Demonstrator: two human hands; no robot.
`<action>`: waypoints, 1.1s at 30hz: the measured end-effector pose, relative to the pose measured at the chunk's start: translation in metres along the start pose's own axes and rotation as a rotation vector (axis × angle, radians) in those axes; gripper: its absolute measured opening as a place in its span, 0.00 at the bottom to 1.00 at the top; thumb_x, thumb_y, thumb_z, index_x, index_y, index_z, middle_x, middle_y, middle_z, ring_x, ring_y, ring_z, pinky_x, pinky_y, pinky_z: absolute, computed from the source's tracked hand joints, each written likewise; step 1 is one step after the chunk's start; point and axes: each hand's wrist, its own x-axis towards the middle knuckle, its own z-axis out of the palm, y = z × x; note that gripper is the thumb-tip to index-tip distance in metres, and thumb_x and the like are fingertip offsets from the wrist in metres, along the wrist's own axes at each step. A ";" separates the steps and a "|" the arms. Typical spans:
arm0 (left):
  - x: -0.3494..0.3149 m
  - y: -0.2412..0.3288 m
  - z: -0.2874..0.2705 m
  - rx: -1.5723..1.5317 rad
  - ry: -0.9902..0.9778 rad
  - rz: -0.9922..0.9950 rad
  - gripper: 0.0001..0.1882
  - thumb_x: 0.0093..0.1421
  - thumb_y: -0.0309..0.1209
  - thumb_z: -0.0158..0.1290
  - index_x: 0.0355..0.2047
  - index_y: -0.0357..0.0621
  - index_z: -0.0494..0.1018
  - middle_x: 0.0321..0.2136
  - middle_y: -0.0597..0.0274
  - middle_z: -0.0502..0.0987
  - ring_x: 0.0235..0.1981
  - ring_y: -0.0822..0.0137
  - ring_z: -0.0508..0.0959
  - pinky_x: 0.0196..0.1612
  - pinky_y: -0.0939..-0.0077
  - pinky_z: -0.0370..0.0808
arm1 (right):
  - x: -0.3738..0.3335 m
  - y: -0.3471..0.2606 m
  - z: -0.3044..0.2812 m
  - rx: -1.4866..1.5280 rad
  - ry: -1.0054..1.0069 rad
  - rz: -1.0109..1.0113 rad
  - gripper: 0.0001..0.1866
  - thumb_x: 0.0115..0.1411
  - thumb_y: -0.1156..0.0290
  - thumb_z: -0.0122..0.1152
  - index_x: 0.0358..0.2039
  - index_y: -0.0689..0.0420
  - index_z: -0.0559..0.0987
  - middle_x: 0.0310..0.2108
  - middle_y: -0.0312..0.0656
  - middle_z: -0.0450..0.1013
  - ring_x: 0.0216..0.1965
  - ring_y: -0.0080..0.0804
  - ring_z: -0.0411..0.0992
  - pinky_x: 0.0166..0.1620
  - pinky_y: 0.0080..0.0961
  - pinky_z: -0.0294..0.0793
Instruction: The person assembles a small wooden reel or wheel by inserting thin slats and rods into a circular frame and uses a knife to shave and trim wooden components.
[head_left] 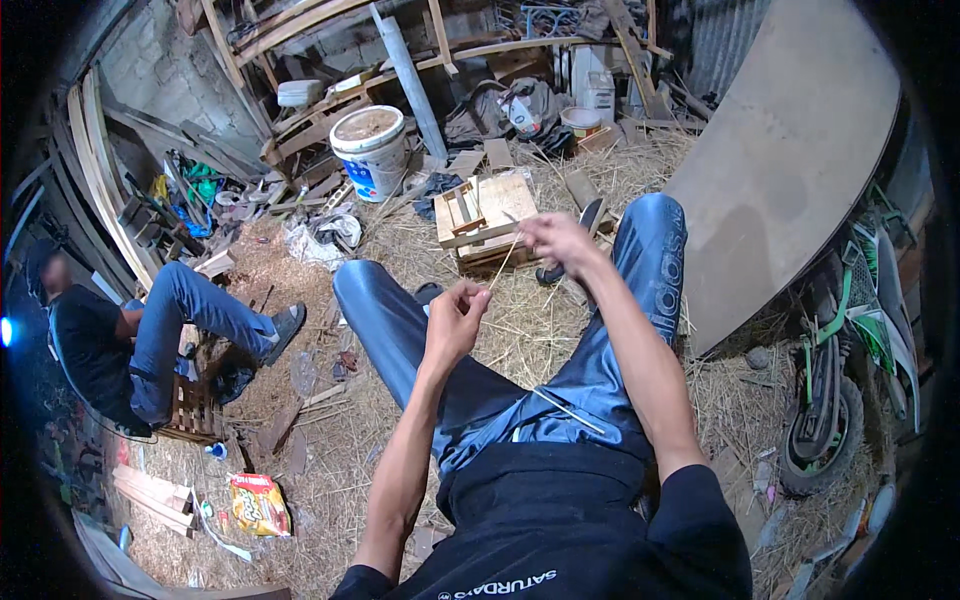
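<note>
While the left hand (460, 312) pinches a thin straw (503, 266) between thumb and fingertips, its long axis slants away and rightward from them, across the near edge of the wooden box (512, 196) as viewed. The right hand (558, 243), nearer that box, curls beside the straw's far end; blur hides whether its fingers grip it.

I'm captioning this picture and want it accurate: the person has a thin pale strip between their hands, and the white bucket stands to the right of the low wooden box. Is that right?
Not quite: in the head view, the white bucket stands to the left of the low wooden box. The thin pale strip is indeed between their hands.
</note>
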 end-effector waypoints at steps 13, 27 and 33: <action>-0.006 -0.021 -0.001 0.028 -0.006 0.007 0.09 0.57 0.31 0.54 0.28 0.34 0.74 0.14 0.67 0.69 0.18 0.79 0.65 0.22 0.80 0.64 | 0.006 -0.005 -0.014 -0.092 0.013 -0.023 0.10 0.62 0.69 0.50 0.37 0.61 0.76 0.21 0.30 0.67 0.13 0.12 0.55 0.14 0.11 0.51; -0.010 -0.013 -0.002 0.209 0.058 0.256 0.08 0.56 0.29 0.54 0.26 0.35 0.73 0.16 0.57 0.72 0.17 0.69 0.70 0.22 0.74 0.66 | 0.006 -0.006 -0.026 0.041 0.035 -0.030 0.10 0.62 0.67 0.52 0.35 0.62 0.76 0.19 0.30 0.66 0.12 0.12 0.55 0.13 0.12 0.50; -0.016 -0.010 -0.003 0.179 0.021 0.260 0.07 0.56 0.27 0.55 0.27 0.34 0.73 0.16 0.60 0.71 0.17 0.75 0.68 0.22 0.79 0.65 | 0.014 -0.007 -0.038 0.102 0.201 -0.032 0.10 0.62 0.67 0.52 0.31 0.61 0.75 0.19 0.30 0.66 0.13 0.12 0.55 0.13 0.11 0.49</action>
